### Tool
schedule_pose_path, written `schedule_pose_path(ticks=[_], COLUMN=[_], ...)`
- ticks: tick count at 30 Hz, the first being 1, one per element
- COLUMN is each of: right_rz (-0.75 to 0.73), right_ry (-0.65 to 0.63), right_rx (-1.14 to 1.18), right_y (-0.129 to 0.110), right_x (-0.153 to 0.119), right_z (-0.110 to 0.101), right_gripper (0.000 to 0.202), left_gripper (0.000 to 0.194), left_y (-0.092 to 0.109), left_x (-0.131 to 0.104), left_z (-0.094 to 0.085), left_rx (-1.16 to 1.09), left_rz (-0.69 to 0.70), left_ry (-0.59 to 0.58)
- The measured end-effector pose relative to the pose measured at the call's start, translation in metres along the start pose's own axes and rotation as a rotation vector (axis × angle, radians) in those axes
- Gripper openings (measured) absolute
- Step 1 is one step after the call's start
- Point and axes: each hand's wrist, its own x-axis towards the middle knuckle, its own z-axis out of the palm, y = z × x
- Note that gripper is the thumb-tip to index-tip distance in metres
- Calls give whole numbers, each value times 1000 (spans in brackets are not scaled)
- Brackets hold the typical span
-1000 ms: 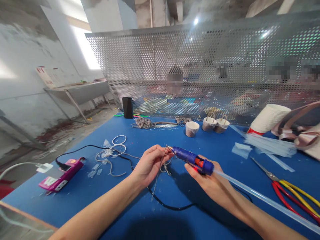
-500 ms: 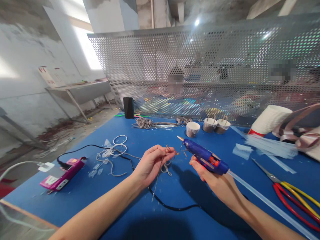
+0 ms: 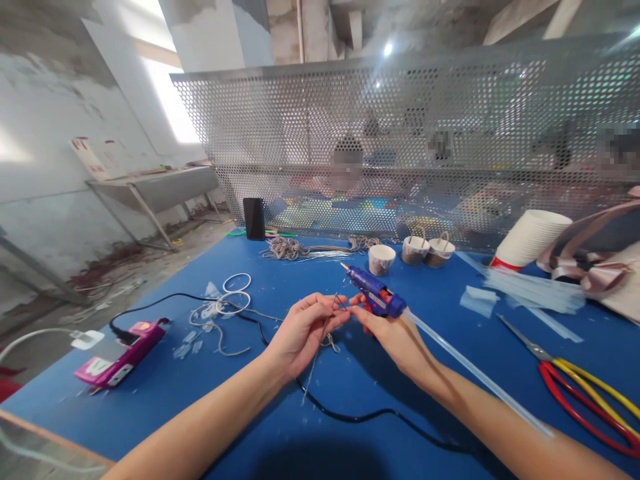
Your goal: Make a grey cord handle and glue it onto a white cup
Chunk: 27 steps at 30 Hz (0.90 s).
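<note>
Twine: grey-brown, thin; held between the tips of the left hand (image 3: 303, 330), the free tail (image 3: 313, 368) hung below those fingers toward the wearer.
Left fingers: thumb and forefinger pressed together, twine pinched; a short crossed piece is shown just above the tips.
Right fingers: curled around the glue gun (image 3: 370, 287) by the right hand (image 3: 395, 337); thumb and forefinger extended leftward to the twine, contact with it not determinable.
Twine from right fingertips: immediately left, just beside; the left hand is nearer, the twine being in its grip.
Twine, long axis: run steeply from the left fingertips, down and slightly left, nearer the wearer at its tail.
Glue gun, bearing: nozzle pointed up and left, away from the wearer, past the far side of both sets of fingertips; not aimed at the pinch.
Glue gun, long axis: slanted, continued rearward by a clear glue stick (image 3: 453, 349) laid out above the right forearm.
Beyond the fingertips: small wrapped cup (image 3: 381, 259), stood upright.
Right of the right fingers: red-and-yellow-handled scissors (image 3: 547, 361), well apart.
</note>
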Motion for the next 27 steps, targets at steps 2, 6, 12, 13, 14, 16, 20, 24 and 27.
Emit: schedule_pose_path(ticks=[2,6,12,13,14,16,20,24,27], right_rz=[-28,-25,2,0,1,5,6,-27,-41], right_ry=[-12,20,78,85,88,96,82,54,43], right_rx=[35,56,42,47,53,72,100,58,40], right_y=[4,4,4,5,6,7,2,-7,-11], right_x=[3,4,6,7,8,9,6,0,-3], right_z=[6,10,-1,-2,-3,-4,-5,-6,-7], right_gripper=[25,21,23,24,24,24,23,19,17], left_gripper=[11,10,10,11,13,15,18,17,15], left_y=[-1,-3,-2,-2,-2,-3,-3,-2,-2], left_x=[-1,-2,-3,-3,-2,-3,-4,-6,-7], left_z=[0,-1,-2,-2,-2,-2,-2,0,2], left_rx=[19,74,223,236,241,240,292,429,499], left_rz=[10,17,-61,-82,-100,-110,-60,-20,-2], left_ry=[-3,2,117,113,107,105,134,159,181])
